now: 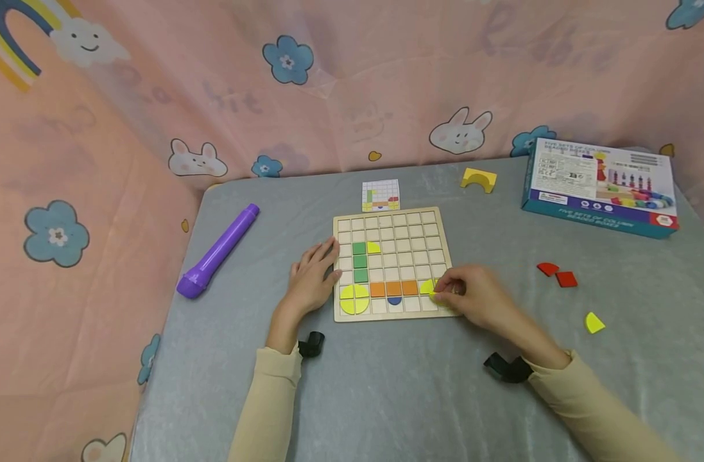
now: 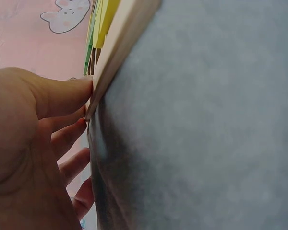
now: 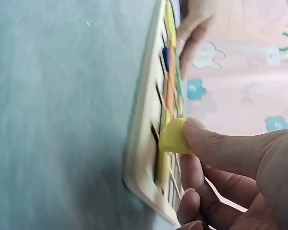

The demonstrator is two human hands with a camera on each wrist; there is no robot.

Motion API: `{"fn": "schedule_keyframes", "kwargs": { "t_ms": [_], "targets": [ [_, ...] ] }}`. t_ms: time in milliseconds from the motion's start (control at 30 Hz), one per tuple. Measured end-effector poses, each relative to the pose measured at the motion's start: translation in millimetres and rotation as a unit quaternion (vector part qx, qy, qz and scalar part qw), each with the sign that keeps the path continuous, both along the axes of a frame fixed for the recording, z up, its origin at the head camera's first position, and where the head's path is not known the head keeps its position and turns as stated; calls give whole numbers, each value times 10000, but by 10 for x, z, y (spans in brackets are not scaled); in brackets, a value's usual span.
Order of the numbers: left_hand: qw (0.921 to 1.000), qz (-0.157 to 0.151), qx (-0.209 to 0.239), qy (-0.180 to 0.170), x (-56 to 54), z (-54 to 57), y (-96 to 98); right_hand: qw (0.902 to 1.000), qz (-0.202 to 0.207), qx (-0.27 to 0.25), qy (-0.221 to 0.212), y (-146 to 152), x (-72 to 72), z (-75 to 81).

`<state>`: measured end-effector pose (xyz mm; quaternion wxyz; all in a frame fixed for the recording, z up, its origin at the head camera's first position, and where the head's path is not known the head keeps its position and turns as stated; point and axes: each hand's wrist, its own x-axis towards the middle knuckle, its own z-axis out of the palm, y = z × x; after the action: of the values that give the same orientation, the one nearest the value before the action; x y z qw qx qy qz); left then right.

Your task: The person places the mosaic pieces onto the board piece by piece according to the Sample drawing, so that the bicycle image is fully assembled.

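A wooden grid board (image 1: 409,256) lies on the grey cloth. My left hand (image 1: 310,282) rests at its left edge, thumb and fingertips touching the rim and fingers fairly straight. Between thumb and fingers, my right hand (image 1: 473,296) pinches a yellow quarter-circle tile (image 3: 173,138) over the board's lower right. Just left of it, another yellow tile (image 1: 426,287) sits in the grid. Green squares (image 1: 360,262), a yellow quarter-circle (image 1: 373,248), orange squares (image 1: 393,289), a blue half-circle (image 1: 394,300) and a yellow circle of quarters (image 1: 354,299) also lie in cells.
A small pattern card (image 1: 380,192) lies behind the board. On the right are two red tiles (image 1: 566,279), a loose yellow quarter-circle (image 1: 593,323) and a toy box (image 1: 600,186). A yellow arch block (image 1: 479,179) stands at the back, a purple microphone (image 1: 217,251) at left.
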<state>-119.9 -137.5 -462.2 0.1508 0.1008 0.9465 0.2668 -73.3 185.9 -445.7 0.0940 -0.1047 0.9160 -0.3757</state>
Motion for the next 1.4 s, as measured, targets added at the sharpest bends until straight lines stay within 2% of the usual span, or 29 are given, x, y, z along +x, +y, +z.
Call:
{"fn": "schedule_keyframes", "kwargs": {
  "t_ms": [200, 433, 767, 933, 1133, 1300, 1400],
  "targets": [
    [10000, -4, -61, -59, -6, -1, 9, 9993, 30, 18, -380, -133, -20, -51],
    [10000, -33, -27, -31, -10, -8, 9, 9997, -86, 216, -101, -144, -31, -74],
    [10000, -24, -41, -32, -9, -8, 17, 9984, -378, 376, -197, -92, -5, -89],
    [10000, -42, 0, -12, -9, -9, 26, 9964, -561, 585, -264, 183, 61, -115],
    [10000, -33, 57, 18, -10, 2, 31, 9901, -697, 982, -728, 664, 151, -87],
    [10000, -47, -34, -3, -14, -1, 25, 9866, -545, 1399, -640, 1100, 207, 4],
    [10000, -31, -72, -3, -15, -9, 18, 9825, -459, 1616, -800, 1330, 222, 54]
  ]
}}
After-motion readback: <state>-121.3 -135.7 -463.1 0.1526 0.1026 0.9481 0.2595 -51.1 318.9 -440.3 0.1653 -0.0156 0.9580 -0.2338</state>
